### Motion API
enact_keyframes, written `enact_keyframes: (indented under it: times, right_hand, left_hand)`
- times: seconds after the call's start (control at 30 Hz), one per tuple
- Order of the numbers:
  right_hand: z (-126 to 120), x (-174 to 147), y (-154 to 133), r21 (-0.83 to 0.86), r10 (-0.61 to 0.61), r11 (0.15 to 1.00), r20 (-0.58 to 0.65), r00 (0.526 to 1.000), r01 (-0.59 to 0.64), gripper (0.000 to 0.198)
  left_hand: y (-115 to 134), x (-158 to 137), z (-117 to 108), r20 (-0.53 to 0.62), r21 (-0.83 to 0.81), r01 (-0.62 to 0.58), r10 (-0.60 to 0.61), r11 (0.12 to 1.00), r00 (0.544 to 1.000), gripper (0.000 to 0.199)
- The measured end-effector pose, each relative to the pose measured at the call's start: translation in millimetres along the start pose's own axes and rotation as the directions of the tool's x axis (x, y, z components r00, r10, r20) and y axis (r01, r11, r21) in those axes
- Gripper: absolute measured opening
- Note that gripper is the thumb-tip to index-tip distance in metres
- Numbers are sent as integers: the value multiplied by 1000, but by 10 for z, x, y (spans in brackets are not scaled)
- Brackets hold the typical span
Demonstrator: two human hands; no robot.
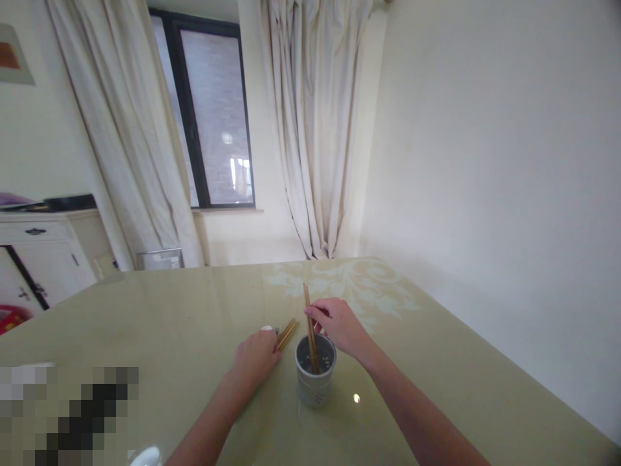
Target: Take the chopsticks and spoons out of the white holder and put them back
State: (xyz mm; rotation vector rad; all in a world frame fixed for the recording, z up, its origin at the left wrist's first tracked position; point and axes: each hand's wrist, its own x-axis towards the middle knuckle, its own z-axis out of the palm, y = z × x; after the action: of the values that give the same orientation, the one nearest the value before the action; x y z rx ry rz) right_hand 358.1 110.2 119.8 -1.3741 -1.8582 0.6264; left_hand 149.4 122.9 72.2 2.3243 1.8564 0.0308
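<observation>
A grey cylindrical chopstick holder point(315, 388) stands upright on the table, small holes visible in its wall. My right hand point(337, 323) pinches a pair of wooden chopsticks point(310, 323) near their upper part; their lower ends are inside the holder. To the left of the holder, my left hand point(257, 356) is closed over a small bunch of chopsticks point(288, 333) low at the tabletop, their ends poking out past the fingers. Part of a small white object point(266, 328) shows behind that hand; its kind is hidden.
The glossy greenish table point(194, 304) has a pale floral pattern at its far side. A white rounded object point(146, 456) sits at the near left edge, beside a blurred-out patch. A wall point(485, 162) borders the right; a white cabinet point(53, 252) stands at far left.
</observation>
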Motion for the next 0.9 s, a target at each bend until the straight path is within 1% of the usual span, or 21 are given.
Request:
enact_keyframes:
  times: [0.2,0.3,0.37,0.43,0.47,0.5,0.53,0.6,0.63,0.67,0.73,0.8,0.83,0.87,0.9]
  right_hand:
    - [16,5,21,9,-13,1000,2,1000,13,35]
    - [-12,10,25,-11,-5,1000,-8,1000,5,34]
    - [-57,7,1,-26,-1,1000,-66,998,-1,27]
    - [-110,-7,-51,-25,-13,1000,-180,984,8,22]
    - [-133,-18,-86,-9,-24,1000,-236,971,22,21]
    - [-152,-32,-127,21,-35,999,-276,961,42,22]
    - [-163,-48,-171,68,-47,995,-287,957,69,24]
    - [-168,-84,-262,195,-72,973,-244,967,121,27]
    - [-165,-101,-306,264,-83,955,-208,975,138,28]
    - [-162,-117,-346,329,-94,933,-175,980,148,27]
    - [-169,-142,-409,437,-103,886,-144,984,157,27]
    - [-208,-153,-440,501,-90,849,-175,980,168,29]
    - [-242,-152,-441,516,-78,838,-210,974,179,31]
    - [-283,-148,-434,518,-66,833,-252,965,193,33]
    - [-328,-141,-419,511,-57,834,-295,954,208,34]
  left_hand:
    - [52,-28,23,5,18,-11,11,1000,1000,21]
    - [24,-23,-27,-19,8,-6,6,1000,1000,22]
    - [-29,-14,-127,-51,-59,2,-5,998,999,20]
    - [-81,-22,-278,-103,-200,-14,-6,980,995,19]
    - [-92,-40,-363,-130,-300,-47,8,953,991,20]
    - [-88,-69,-448,-161,-410,-100,36,907,986,21]
    - [-66,-109,-526,-197,-515,-164,70,842,978,23]
    - [29,-213,-649,-281,-662,-300,143,687,949,28]
    - [92,-269,-689,-320,-700,-354,170,620,932,29]
    - [156,-320,-716,-352,-719,-394,188,572,917,30]
    - [255,-390,-738,-390,-735,-439,207,516,897,31]
    - [280,-399,-733,-412,-732,-455,202,508,889,35]
    - [261,-379,-721,-426,-716,-456,188,528,885,39]
    - [224,-344,-702,-440,-690,-452,168,565,882,42]
    - [175,-299,-673,-450,-650,-436,147,622,881,45]
